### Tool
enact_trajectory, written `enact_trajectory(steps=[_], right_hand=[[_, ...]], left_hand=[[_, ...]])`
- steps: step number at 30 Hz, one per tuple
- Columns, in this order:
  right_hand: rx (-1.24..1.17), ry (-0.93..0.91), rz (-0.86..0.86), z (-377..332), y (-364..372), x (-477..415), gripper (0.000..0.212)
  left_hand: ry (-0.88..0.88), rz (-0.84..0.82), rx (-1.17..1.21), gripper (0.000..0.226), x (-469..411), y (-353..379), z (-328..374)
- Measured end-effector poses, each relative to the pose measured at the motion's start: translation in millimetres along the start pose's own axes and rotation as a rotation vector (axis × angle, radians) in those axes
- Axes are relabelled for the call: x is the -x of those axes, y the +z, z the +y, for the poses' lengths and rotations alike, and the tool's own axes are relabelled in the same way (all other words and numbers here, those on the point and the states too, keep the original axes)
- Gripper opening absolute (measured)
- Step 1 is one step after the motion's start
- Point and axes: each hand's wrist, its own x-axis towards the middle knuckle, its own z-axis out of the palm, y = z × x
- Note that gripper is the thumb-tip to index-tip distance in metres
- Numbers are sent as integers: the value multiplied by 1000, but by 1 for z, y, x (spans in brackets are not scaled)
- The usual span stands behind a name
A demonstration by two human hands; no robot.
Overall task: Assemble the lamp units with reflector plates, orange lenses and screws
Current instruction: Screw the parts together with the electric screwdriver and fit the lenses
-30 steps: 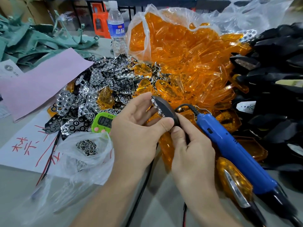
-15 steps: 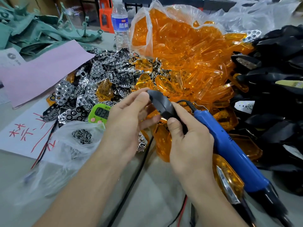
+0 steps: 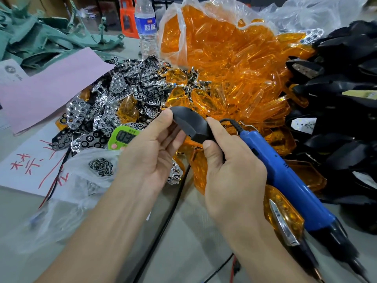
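Left hand point(image 3: 151, 152) and right hand point(image 3: 230, 170) both pinch a black plastic lamp housing point(image 3: 189, 125) above the grey table point(image 3: 193, 231). Behind, a large clear plastic bag point(image 3: 175, 31) spills orange lenses point(image 3: 234, 64); a small clear bag point(image 3: 85, 180) holds silver screws point(image 3: 101, 167).

You have one green timer point(image 3: 122, 137). Right of it are one black housing point(image 3: 191, 124), one blue screwdriver point(image 3: 285, 176) and one assembled lamp unit point(image 3: 283, 219). Behind it are one water bottle point(image 3: 145, 27) and one pink sheet point(image 3: 51, 88). Just left of it is one bag of screws point(image 3: 100, 166). The reflector plates point(image 3: 122, 88), orange lenses point(image 3: 234, 68) and spare black housings point(image 3: 336, 88) lie in heaps too many for you to count.
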Motion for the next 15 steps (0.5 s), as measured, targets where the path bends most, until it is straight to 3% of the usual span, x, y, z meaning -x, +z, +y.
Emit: enact_trajectory(steps=[4, 15], right_hand=[[-84, 68, -42, 1, -2, -1, 42], [-260, 73, -98, 6, -2, -7, 40]], left_hand=[[4, 3, 14, 20, 0, 0, -1], [-49, -32, 100, 11, 0, -2, 7]])
